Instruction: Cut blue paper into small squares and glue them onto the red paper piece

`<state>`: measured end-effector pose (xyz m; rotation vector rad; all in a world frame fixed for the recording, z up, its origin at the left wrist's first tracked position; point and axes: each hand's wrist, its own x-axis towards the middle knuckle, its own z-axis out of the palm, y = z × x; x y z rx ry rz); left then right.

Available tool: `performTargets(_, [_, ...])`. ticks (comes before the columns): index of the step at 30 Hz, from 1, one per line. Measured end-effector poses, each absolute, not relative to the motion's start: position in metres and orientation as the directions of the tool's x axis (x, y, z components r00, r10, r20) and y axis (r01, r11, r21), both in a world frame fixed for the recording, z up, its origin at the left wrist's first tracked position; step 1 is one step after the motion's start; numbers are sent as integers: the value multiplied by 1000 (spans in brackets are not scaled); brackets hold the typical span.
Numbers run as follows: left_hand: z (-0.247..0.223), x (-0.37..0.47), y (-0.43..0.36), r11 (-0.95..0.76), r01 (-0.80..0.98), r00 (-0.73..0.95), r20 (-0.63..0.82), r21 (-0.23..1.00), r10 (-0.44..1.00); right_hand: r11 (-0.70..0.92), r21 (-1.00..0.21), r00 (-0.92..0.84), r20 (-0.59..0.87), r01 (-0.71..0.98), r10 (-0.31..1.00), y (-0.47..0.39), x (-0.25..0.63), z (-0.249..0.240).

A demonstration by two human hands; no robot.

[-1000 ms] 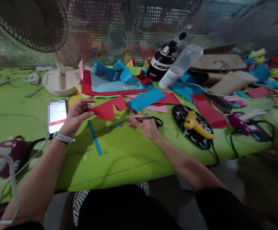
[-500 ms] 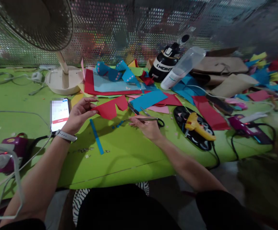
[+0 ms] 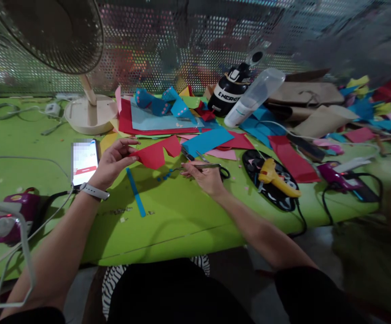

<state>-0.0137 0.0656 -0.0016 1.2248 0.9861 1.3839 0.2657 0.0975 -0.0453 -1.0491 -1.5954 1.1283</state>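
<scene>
My left hand [image 3: 116,162] pinches the left end of a red paper piece [image 3: 153,153] with a notched, zigzag edge, held just over the green table. In my right hand [image 3: 205,177] are slim metal tweezers [image 3: 197,167], gripped between thumb and fingers. Their fine tip points left, close to several small blue paper bits [image 3: 164,176] on the table below the red piece. A narrow blue paper strip [image 3: 136,192] lies nearer to me. Behind my right hand, the black loop of a scissors handle [image 3: 227,172] shows; the hand partly hides the scissors.
A phone [image 3: 84,162] lies beside my left wrist, and a fan [image 3: 89,112] stands behind it. Right of my right hand, a yellow glue gun [image 3: 278,177] rests on a black oval plate [image 3: 251,157]. Coloured paper [image 3: 210,140], a black bottle [image 3: 227,94] and a clear bottle [image 3: 254,96] fill the back.
Both hands keep nearly the same places and grips. The tweezers' tip has shifted slightly by the blue bits, and the whole view has turned a little.
</scene>
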Motion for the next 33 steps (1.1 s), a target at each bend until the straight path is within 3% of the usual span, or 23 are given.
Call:
performTargets(8, [-3, -16, 66, -169, -157, 5, 172, 973, 985, 273, -939, -279, 211, 209, 937, 96, 267, -49])
performTargets(33, [0, -11, 62, -164, -127, 16, 167, 978, 986, 269, -946, -249, 221, 178, 943, 95, 261, -49])
